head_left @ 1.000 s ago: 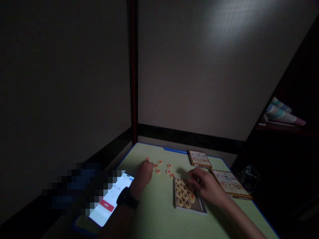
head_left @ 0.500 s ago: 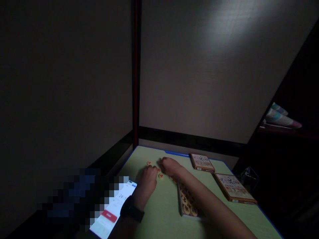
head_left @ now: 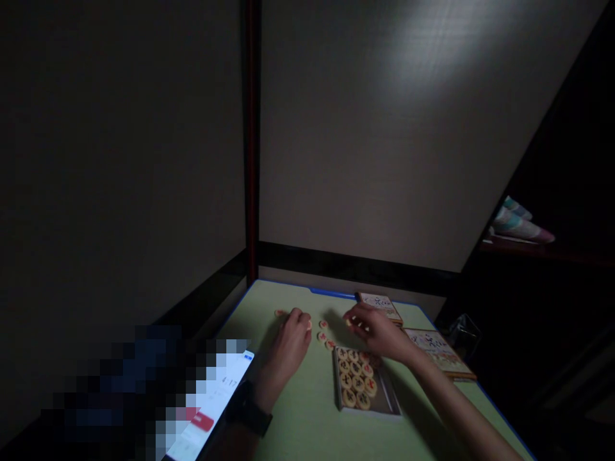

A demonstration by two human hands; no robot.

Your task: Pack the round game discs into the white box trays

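Observation:
My left hand (head_left: 294, 336) is closed over the green table, with a round xiangqi piece (head_left: 309, 325) showing at its fingertips. A second xiangqi piece (head_left: 349, 323) is pinched between the thumb and fingers of my right hand (head_left: 372, 328), raised a little above the tabletop. Below that hand lies an open shallow box (head_left: 391, 400) with rows of wooden pieces, most marked in black and a few in red; its right part is bare. Several loose red-marked pieces (head_left: 322, 337) lie between my hands and the box. Another loose piece (head_left: 278, 313) sits left of my left hand.
Two printed flat boxes, one farther back (head_left: 384, 306) and one nearer (head_left: 439, 352), lie along the table's right side. A lit phone (head_left: 211, 410) is beside my left forearm. Walls stand behind and left of the blue-edged table (head_left: 307, 422).
My right hand has moved right, away from my left hand, carrying a piece toward the box and uncovering more of it. My left hand now shows a piece at its fingertips.

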